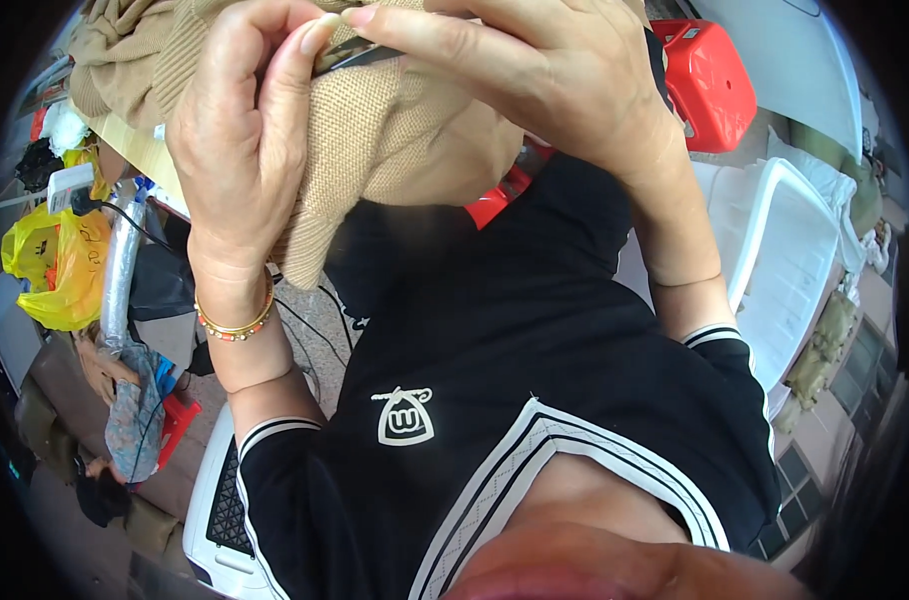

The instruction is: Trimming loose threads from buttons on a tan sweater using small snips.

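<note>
Closest in, the left hand (240, 150) and right hand (535, 75) meet at twelve o'clock, each pinched shut on one thin dark tool (360, 55) whose long axis runs nine to three between the fingertips. It lies flat against one beige knit garment (395, 140) directly beneath. Farther out, one red container (710, 85) at two o'clock, one yellow bag (60, 265) at nine.

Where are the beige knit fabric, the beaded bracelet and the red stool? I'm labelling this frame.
beige knit fabric (395, 140), head view, on its ribbed middle.
beaded bracelet (237, 327), head view, on the beads at the left wrist.
red stool (713, 85), head view, on its seat.
</note>
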`<state>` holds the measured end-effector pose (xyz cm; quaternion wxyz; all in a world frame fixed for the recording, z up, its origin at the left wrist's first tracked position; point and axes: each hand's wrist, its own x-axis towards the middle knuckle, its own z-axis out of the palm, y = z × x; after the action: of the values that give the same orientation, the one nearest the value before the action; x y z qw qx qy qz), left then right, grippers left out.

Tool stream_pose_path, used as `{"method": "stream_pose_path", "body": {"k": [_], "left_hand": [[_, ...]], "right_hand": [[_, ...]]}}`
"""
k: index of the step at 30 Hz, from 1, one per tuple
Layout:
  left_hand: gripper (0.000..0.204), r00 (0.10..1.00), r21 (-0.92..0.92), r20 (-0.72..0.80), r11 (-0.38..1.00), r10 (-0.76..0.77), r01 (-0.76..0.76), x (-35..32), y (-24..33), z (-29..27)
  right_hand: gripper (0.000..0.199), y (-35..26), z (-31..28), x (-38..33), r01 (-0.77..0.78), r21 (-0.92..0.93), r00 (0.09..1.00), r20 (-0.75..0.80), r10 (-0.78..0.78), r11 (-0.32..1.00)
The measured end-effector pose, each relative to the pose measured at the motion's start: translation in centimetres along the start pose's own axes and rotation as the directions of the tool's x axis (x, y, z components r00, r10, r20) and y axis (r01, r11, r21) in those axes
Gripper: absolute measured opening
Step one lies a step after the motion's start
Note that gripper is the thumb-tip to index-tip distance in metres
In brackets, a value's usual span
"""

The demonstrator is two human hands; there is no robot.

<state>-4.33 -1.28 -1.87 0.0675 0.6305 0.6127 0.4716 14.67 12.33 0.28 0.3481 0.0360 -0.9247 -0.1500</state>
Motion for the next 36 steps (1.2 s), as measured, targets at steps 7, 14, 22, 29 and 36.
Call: {"method": "stream_pose_path", "body": {"k": [7, 14, 22, 29, 36], "left_hand": [[0.012, 0.999, -0.014, 0.017, 0.999, 0.040, -0.039, 0.3, 0.1, 0.1], [0.013, 0.998, 0.008, 0.011, 0.998, -0.070, 0.070, -0.2, 0.1, 0.4], [0.015, 0.870, -0.287, -0.451, 0.955, -0.199, 0.070, -3.4, -2.5, -3.9], [0.027, 0.913, -0.230, -0.128, 0.907, -0.389, 0.354, -8.7, -2.0, -5.2], [0.022, 0.961, 0.048, -0.234, 0.985, -0.148, 0.164, -8.4, -1.1, -3.8]], "right_hand": [[0.042, 0.0, 0.4, -0.5, 0.074, -0.108, 0.993, -0.080, -0.083, 0.991], [0.039, -0.1, 1.3, -1.2, 0.090, -0.145, 0.987, -0.120, -0.108, 0.985], [0.039, -3.1, -2.6, 0.1, -0.666, 0.490, 0.732, 0.281, 0.621, 0.563], [0.047, -2.7, 0.7, -3.0, -0.536, 0.645, 0.840, 0.347, 0.416, 0.544], [0.028, -1.9, 1.0, -3.8, -0.496, 0.640, 0.863, 0.290, 0.414, 0.587]]}}
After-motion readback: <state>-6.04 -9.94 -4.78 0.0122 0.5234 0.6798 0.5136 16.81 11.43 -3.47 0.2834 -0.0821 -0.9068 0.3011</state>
